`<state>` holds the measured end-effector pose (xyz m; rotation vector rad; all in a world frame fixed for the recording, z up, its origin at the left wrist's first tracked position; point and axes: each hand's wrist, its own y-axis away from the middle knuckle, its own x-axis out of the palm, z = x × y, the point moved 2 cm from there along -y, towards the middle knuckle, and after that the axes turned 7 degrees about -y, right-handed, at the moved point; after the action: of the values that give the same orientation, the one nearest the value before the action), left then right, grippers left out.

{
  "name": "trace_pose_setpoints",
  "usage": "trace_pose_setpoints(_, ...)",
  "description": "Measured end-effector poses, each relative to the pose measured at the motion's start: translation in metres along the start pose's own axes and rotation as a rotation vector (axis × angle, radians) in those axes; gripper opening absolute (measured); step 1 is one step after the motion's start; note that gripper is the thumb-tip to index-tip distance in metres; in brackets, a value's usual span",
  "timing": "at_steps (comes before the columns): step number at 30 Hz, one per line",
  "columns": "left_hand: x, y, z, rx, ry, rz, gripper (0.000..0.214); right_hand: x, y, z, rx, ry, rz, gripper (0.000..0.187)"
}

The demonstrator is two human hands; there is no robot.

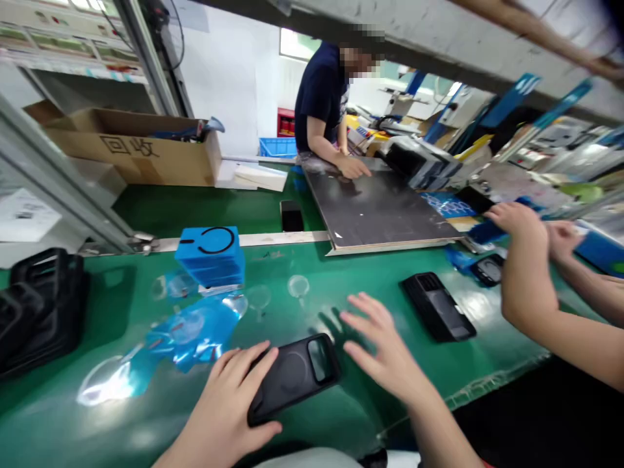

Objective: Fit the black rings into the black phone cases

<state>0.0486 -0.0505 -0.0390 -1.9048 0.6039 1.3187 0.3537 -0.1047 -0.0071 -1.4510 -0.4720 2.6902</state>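
Observation:
My left hand (pixel 229 409) grips a black phone case (pixel 295 374) by its lower end, thumb and fingers wrapped round it, just above the green belt (pixel 341 273). My right hand (pixel 383 348) hovers open beside the case, fingers spread, touching nothing. A second black phone case (pixel 437 307) lies flat on the belt to the right. Blue film scraps (pixel 195 331) and clear round peel-offs lie to the left of my left hand.
A stack of blue sheets with a black ring (pixel 210 255) stands behind the scraps. Black trays (pixel 41 305) sit far left. A dark board (pixel 375 211) lies across the belt, a person in navy leaning on it. A co-worker's arms (pixel 531 273) reach in at right. A cardboard box (pixel 136 146) is back left.

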Motion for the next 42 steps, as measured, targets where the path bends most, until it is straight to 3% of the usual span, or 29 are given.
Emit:
trace_pose_setpoints(1, 0.003, 0.001, 0.001, 0.0, -0.036, -0.021, 0.084, -0.019, 0.006, -0.023, 0.14, 0.101, -0.114, 0.046)
trace_pose_setpoints(3, 0.011, 0.004, 0.004, -0.015, -0.089, -0.047, 0.089, -0.054, 0.022, -0.071, 0.458, 0.327, -0.211, 0.075)
trace_pose_setpoints(4, 0.014, 0.005, 0.006, -0.03, -0.102, -0.051, 0.091, -0.07, 0.032, -0.094, 0.649, 0.431, -0.212, 0.088)
trace_pose_setpoints(6, 0.019, 0.006, 0.007, -0.066, -0.106, -0.042, 0.097, -0.088, 0.049, -0.132, 0.944, 0.493, -0.087, 0.104)
trace_pose_setpoints(8, 0.021, 0.007, 0.007, -0.097, -0.091, -0.021, 0.104, -0.093, 0.059, -0.157, 1.004, 0.464, -0.007, 0.105)
trace_pose_setpoints(10, 0.021, 0.007, 0.005, -0.132, -0.059, 0.016, 0.112, -0.091, 0.064, -0.168, 0.977, 0.433, 0.031, 0.101)
trace_pose_setpoints(13, 0.017, 0.006, 0.001, -0.194, -0.007, 0.073, 0.123, -0.082, 0.064, -0.161, 0.902, 0.385, 0.07, 0.1)
trace_pose_setpoints(19, 0.015, 0.006, -0.001, -0.232, 0.045, 0.125, 0.136, -0.058, 0.038, -0.083, 0.396, 0.127, 0.176, 0.091)
trace_pose_setpoints(26, 0.019, 0.006, 0.0, -0.242, 0.058, 0.141, 0.144, -0.06, -0.005, -0.022, 0.302, 0.09, 0.05, 0.095)
trace_pose_setpoints(32, 0.015, 0.006, -0.003, -0.241, 0.075, 0.088, 0.152, -0.003, -0.019, 0.052, -0.066, -0.032, 0.466, 0.095)
trace_pose_setpoints(34, 0.013, 0.006, -0.004, -0.227, 0.086, 0.09, 0.147, 0.012, -0.022, 0.066, -0.126, -0.018, 0.547, 0.097)
trace_pose_setpoints(38, 0.01, 0.006, -0.005, -0.22, 0.117, 0.111, 0.132, 0.012, -0.026, 0.057, -0.09, -0.11, 0.598, 0.099)
trace_pose_setpoints(40, 0.008, 0.006, -0.005, -0.224, 0.123, 0.107, 0.128, 0.006, -0.026, 0.034, -0.002, -0.201, 0.494, 0.096)
trace_pose_setpoints(42, 0.006, 0.006, -0.006, -0.223, 0.118, 0.105, 0.124, 0.002, -0.021, 0.001, 0.149, -0.204, 0.305, 0.084)
